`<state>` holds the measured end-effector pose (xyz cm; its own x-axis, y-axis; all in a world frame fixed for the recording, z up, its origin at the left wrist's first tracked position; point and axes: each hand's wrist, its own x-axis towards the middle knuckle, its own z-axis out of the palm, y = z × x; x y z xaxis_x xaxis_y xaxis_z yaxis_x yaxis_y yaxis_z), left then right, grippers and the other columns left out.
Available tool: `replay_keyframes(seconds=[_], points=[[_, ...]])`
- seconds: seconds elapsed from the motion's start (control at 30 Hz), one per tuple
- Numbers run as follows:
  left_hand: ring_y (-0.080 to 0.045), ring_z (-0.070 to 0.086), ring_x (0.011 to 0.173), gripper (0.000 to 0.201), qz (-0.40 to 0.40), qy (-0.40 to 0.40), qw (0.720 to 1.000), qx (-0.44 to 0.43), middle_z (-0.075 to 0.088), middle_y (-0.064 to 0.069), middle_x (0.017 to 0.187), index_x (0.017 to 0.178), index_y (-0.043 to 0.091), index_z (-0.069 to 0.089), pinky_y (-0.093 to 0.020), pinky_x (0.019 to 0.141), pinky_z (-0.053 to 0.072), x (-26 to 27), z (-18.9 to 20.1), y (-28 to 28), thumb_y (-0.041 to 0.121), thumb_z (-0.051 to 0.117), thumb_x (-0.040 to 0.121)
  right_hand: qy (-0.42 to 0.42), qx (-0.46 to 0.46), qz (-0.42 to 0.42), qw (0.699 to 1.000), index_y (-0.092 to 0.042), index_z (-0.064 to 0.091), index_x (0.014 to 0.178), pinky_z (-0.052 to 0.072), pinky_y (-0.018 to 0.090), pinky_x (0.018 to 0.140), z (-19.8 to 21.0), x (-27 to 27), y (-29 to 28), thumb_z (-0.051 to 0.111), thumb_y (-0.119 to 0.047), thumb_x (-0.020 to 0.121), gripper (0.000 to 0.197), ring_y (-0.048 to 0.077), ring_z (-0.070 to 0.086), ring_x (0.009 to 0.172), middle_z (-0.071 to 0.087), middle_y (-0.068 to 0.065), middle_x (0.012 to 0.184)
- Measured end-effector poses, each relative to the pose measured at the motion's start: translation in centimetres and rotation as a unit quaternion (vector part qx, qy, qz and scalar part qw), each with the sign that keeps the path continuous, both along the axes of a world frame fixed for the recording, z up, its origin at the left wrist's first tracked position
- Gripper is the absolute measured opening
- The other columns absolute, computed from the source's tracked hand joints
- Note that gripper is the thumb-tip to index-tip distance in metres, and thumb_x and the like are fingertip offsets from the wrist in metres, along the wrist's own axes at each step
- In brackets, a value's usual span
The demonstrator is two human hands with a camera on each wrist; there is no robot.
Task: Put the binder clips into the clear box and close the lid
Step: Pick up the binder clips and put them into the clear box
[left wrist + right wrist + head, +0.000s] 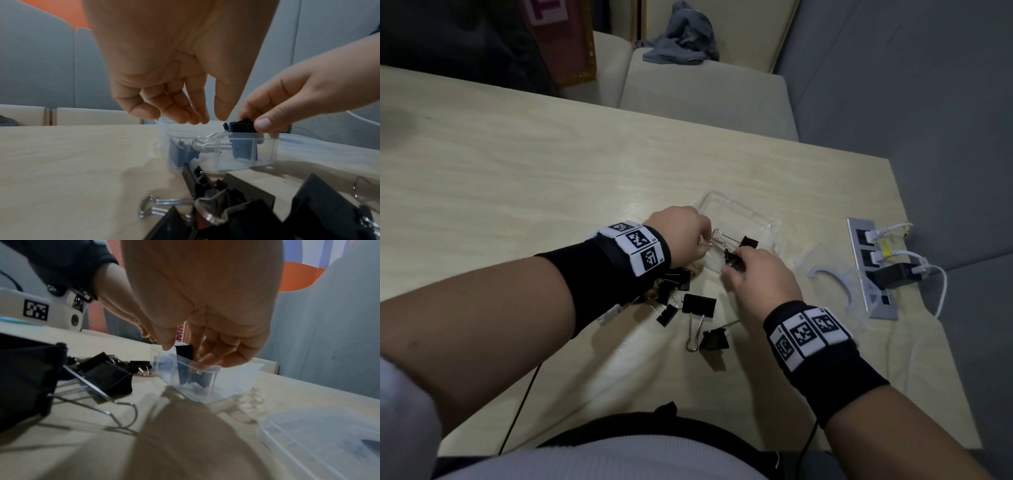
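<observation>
Head view: right hand [758,277] pinching a clip [734,262] over the box [763,222]; left hand [681,233] pinching another's wire handle; one already inside; loose clips [698,305] beside it; lid [832,284] off.

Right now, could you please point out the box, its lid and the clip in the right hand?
box [265,151]: left wrist view, front wall.
lid [825,270]: head view, flat top.
clip [242,127]: left wrist view, black body.

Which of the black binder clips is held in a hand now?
The black metal binder clip pinched by the right hand at the rim of the clear plastic box; the other clips lie loose on the table.
</observation>
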<state>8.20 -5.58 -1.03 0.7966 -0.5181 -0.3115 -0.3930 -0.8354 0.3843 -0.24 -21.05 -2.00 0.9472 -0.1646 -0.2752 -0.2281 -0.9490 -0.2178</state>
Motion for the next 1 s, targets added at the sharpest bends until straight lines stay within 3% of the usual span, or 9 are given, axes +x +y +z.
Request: replay_keyframes(seconds=[0.1, 0.2, 0.37, 0.43, 0.5, 0.6, 0.8, 0.9, 1.0], points=[[-0.025, 0.059, 0.104, 0.032, 0.011, 0.012, 1.000, -0.014, 0.059, -0.002, 0.108, 0.112, 0.028, 0.064, -0.042, 0.091, 0.050, 0.3, 0.0, 0.4, 0.038, 0.063, 0.082, -0.022, 0.006, 0.004, 1.000, -0.018, 0.060, 0.114, 0.050, 0.041, 0.084, 0.2, 0.4, 0.2, 0.044, -0.037, 0.095, 0.031, 0.028, 0.061, 0.097, 0.066, 0.005, 0.106], [-0.023, 0.057, 0.108, 0.048, 0.010, 0.009, 0.999, -0.037, 0.057, -0.001, 0.116, 0.123, 0.029, 0.058, -0.042, 0.092, 0.050, 0.3, 0.0, 0.7, 0.043, 0.069, 0.079, -0.048, 0.097, -0.048, 0.993, -0.017, 0.061, 0.113, 0.049, 0.038, 0.082, 0.7, 0.9, 0.1, 0.042, -0.033, 0.097, 0.030, 0.026, 0.060, 0.094, 0.066, 0.005, 0.102], [-0.024, 0.053, 0.114, 0.060, 0.010, -0.012, 0.999, -0.046, 0.053, -0.001, 0.126, 0.131, 0.031, 0.051, -0.043, 0.094, 0.049, 0.1, 0.2, 0.7, 0.047, 0.070, 0.077, -0.003, 0.154, -0.078, 0.985, -0.014, 0.066, 0.093, 0.043, 0.031, 0.070, 0.4, 2.7, 0.0, 0.036, -0.032, 0.099, 0.035, 0.024, 0.062, 0.082, 0.070, 0.004, 0.086], [-0.024, 0.052, 0.115, 0.055, 0.004, -0.017, 0.999, -0.029, 0.052, -0.001, 0.126, 0.129, 0.031, 0.053, -0.042, 0.094, 0.048, 0.2, 0.3, 0.6, 0.047, 0.068, 0.078, 0.015, 0.127, -0.070, 0.989, -0.011, 0.066, 0.098, 0.046, 0.034, 0.075, 0.1, 3.1, -0.1, 0.035, -0.030, 0.099, 0.037, 0.029, 0.063, 0.091, 0.071, 0.009, 0.091], [-0.024, 0.051, 0.116, 0.050, -0.004, -0.021, 1.000, -0.012, 0.052, 0.000, 0.126, 0.125, 0.032, 0.056, -0.042, 0.094, 0.047, 0.2, 0.1, 0.5, 0.047, 0.067, 0.079, 0.019, 0.107, -0.082, 0.991, -0.008, 0.063, 0.115, 0.046, 0.036, 0.088, 0.0, 3.1, -0.5, 0.035, -0.028, 0.100, 0.037, 0.032, 0.060, 0.106, 0.068, 0.014, 0.108], [-0.023, 0.049, 0.118, 0.047, -0.023, -0.032, 0.999, 0.008, 0.051, 0.002, 0.127, 0.125, 0.033, 0.056, -0.041, 0.094, 0.046, 0.1, -0.4, 0.4, 0.048, 0.064, 0.081, 0.006, 0.124, -0.124, 0.984, -0.012, 0.054, 0.131, 0.043, 0.034, 0.095, -0.2, 2.6, -1.3, 0.037, -0.027, 0.099, 0.039, 0.029, 0.056, 0.116, 0.063, 0.012, 0.124], [-0.022, 0.038, 0.133, 0.052, -0.131, -0.061, 0.987, 0.068, 0.043, 0.008, 0.144, 0.137, 0.037, 0.046, -0.046, 0.100, 0.036, -0.8, -1.1, -0.6, 0.047, 0.054, 0.087, -0.069, 0.150, -0.166, 0.972, -0.021, 0.062, 0.111, 0.050, 0.037, 0.083, 0.0, 0.8, -2.4, 0.043, -0.020, 0.093, 0.025, 0.025, 0.062, 0.094, 0.066, 0.007, 0.107], [-0.023, 0.044, 0.128, 0.048, -0.161, -0.041, 0.978, 0.123, 0.054, 0.005, 0.133, 0.132, 0.031, 0.050, -0.047, 0.098, 0.039, -0.9, -1.5, -0.5, 0.050, 0.049, 0.088, -0.092, 0.153, -0.111, 0.978, -0.023, 0.062, 0.098, 0.050, 0.033, 0.074, 0.7, -1.0, -2.0, 0.050, -0.024, 0.092, 0.014, 0.017, 0.060, 0.082, 0.064, -0.001, 0.095], [-0.023, 0.049, 0.124, 0.044, -0.155, -0.046, 0.981, 0.105, 0.056, 0.003, 0.129, 0.130, 0.030, 0.052, -0.046, 0.097, 0.039, -1.1, -1.2, 0.1, 0.045, 0.048, 0.089, -0.011, 0.125, 0.018, 0.992, -0.024, 0.061, 0.093, 0.050, 0.032, 0.071, 0.7, -3.3, -0.9, 0.055, -0.038, 0.089, 0.016, 0.014, 0.060, 0.079, 0.060, -0.006, 0.089]])
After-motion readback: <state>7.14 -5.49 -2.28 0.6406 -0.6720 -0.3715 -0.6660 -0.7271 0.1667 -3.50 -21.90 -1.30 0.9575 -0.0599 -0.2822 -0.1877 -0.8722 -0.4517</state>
